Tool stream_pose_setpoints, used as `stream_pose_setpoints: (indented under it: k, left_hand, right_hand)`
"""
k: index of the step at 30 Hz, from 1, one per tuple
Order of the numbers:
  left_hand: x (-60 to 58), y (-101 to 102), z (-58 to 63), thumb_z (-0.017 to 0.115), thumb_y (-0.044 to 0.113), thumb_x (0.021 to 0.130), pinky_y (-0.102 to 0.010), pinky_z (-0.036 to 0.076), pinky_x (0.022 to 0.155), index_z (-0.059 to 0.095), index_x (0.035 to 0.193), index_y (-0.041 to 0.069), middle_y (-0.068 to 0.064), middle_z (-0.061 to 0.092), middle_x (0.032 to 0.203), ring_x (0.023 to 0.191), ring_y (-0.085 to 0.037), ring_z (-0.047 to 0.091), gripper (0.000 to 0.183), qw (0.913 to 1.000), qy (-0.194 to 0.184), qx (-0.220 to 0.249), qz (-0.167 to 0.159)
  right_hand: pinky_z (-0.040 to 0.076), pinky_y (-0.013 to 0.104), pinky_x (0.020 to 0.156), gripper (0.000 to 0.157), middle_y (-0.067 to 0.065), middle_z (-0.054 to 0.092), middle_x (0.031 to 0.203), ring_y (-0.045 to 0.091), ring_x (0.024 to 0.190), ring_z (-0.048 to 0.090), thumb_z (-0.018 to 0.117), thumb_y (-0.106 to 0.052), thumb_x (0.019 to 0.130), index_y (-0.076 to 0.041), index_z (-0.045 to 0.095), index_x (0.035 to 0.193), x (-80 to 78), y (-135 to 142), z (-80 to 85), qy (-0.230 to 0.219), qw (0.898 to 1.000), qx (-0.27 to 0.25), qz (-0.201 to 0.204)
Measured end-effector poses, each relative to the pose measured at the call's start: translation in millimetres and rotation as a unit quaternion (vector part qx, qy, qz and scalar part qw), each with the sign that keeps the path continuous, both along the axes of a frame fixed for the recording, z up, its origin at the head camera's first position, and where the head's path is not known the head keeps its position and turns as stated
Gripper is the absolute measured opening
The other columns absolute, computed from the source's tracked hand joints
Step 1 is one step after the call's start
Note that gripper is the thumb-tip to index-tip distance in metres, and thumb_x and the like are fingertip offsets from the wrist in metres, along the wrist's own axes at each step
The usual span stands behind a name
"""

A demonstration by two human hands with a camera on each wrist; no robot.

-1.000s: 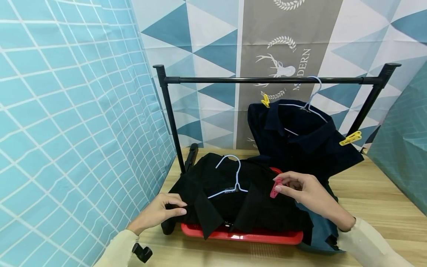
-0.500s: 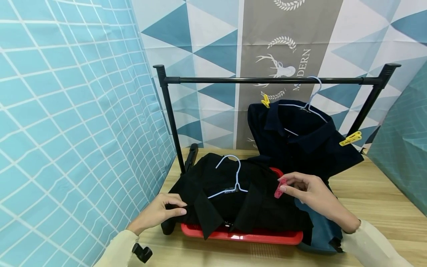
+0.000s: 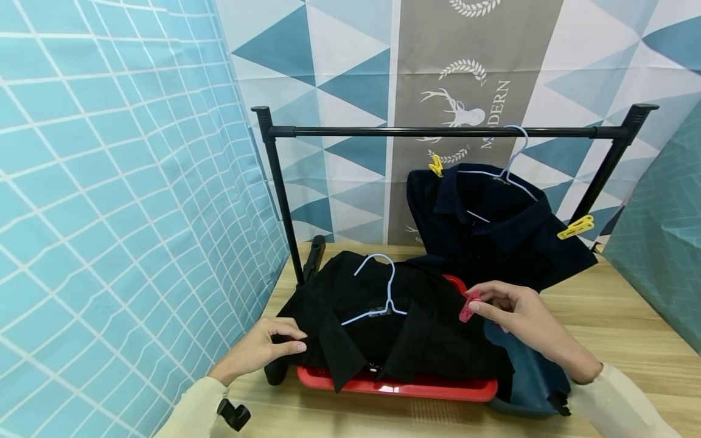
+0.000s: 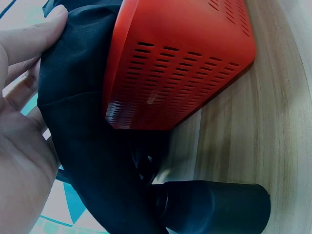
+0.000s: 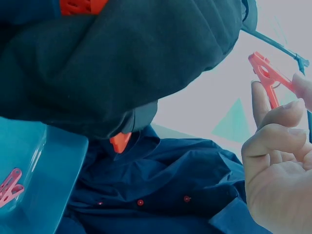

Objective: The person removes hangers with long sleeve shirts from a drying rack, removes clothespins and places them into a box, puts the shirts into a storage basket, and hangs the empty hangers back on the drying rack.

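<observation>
A black collared shirt (image 3: pixel 432 340) lies spread over a red basket (image 3: pixel 427 388), with a pale-lilac hanger (image 3: pixel 390 286) inside its collar and the hook sticking up. My left hand (image 3: pixel 263 350) pinches the shirt's left edge between thumb and fingers; the left wrist view shows the cloth (image 4: pixel 78 83) draped beside the perforated basket wall (image 4: pixel 175 68). Over the shirt's right side, my right hand (image 3: pixel 512 310) holds a pinkish-red clothespin (image 3: pixel 468 307). In the right wrist view that clothespin (image 5: pixel 269 75) is pinched between thumb and fingers, apart from the black cloth (image 5: pixel 126 53).
A dark navy shirt (image 3: pixel 493 243) hangs on a hanger from the black rack bar (image 3: pixel 383 131), with yellow clothespins (image 3: pixel 576 227) at its shoulders. A blue tub (image 3: pixel 526 377) stands right of the basket; another pink clothespin (image 5: pixel 9 187) lies in it. A tiled sheet (image 3: pixel 137 182) borders the left.
My right hand has moved a little to the right, away from the black shirt's collar, with the clothespin in it. My left hand has stayed on the shirt's edge.
</observation>
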State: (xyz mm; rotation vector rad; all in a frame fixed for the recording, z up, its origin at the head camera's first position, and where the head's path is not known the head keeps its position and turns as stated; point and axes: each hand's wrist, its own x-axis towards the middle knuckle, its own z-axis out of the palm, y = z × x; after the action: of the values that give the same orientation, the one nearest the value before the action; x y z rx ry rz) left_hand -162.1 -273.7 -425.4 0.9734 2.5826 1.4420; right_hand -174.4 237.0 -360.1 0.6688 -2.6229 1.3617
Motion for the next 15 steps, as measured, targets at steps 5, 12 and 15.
stream_pose_setpoints:
  k: [5,12,15]
  left_hand:
    - [-0.4,0.1,-1.0,0.075,0.017,0.096,-0.031,0.053,0.073,0.082,0.109,0.021,0.008,0.07,0.093,0.082,-0.013,0.062,0.015,1.0,-0.002,-0.001,0.002]
    - [-0.5,0.8,-0.5,0.075,0.013,0.095,-0.031,0.053,0.072,0.082,0.109,0.018,0.008,0.07,0.093,0.082,-0.011,0.061,0.016,1.0,0.002,0.005,-0.004]
    - [-0.9,1.2,0.0,0.075,0.016,0.096,-0.029,0.052,0.071,0.082,0.109,0.018,0.005,0.07,0.091,0.08,-0.01,0.06,0.015,1.0,0.003,0.004,-0.006]
  right_hand:
    - [0.046,0.03,0.05,0.023,0.002,0.069,0.087,0.02,0.058,0.054,0.069,-0.025,0.101,-0.013,0.07,0.121,1.2,4.5,1.9,-0.009,1.0,-0.001,-0.005]
    - [0.047,0.03,0.054,0.031,0.003,0.07,0.091,0.022,0.065,0.058,0.068,-0.029,0.101,-0.009,0.068,0.125,2.7,7.7,0.1,-0.025,0.999,0.011,-0.02]
    - [0.047,0.03,0.054,0.03,0.004,0.07,0.091,0.024,0.065,0.058,0.069,-0.028,0.101,-0.009,0.069,0.124,2.7,9.4,-2.3,-0.026,0.999,0.009,-0.024]
